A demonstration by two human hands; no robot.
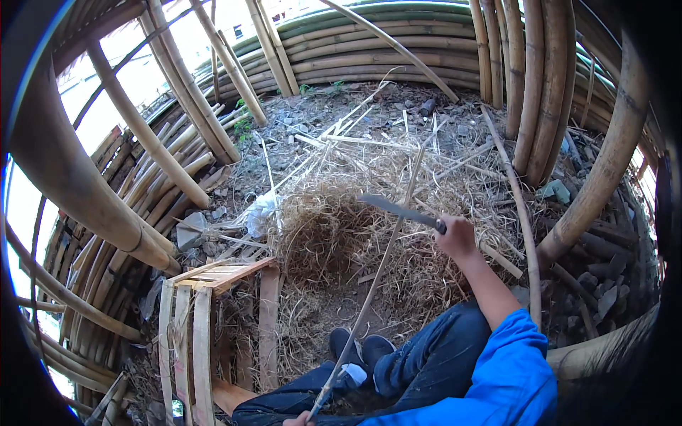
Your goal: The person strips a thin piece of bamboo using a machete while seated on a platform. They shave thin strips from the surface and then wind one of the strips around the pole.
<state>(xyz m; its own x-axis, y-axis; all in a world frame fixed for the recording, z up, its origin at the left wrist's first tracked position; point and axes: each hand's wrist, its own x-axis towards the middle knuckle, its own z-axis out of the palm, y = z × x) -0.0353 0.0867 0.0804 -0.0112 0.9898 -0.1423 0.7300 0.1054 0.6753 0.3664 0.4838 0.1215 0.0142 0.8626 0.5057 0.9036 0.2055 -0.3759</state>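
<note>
Blue sleeve (497,376) nearest, lower right. Right grip (456,236) wrapped round the handle of a knife (398,209), blade pointing left across a long strip (366,307); whether they touch, cannot tell. Left grip (298,420) clasps the strip's near end, partly cut off by the lower edge. Strip hides part of the shoes (376,348). Room over the shavings (320,241), between slatted crate (202,341) and upright poles (543,106).

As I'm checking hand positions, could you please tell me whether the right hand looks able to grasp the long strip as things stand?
Probably not as it is: the right hand is closed around the knife, though the long strip passes nearby and nothing else appears to block the way.
</note>
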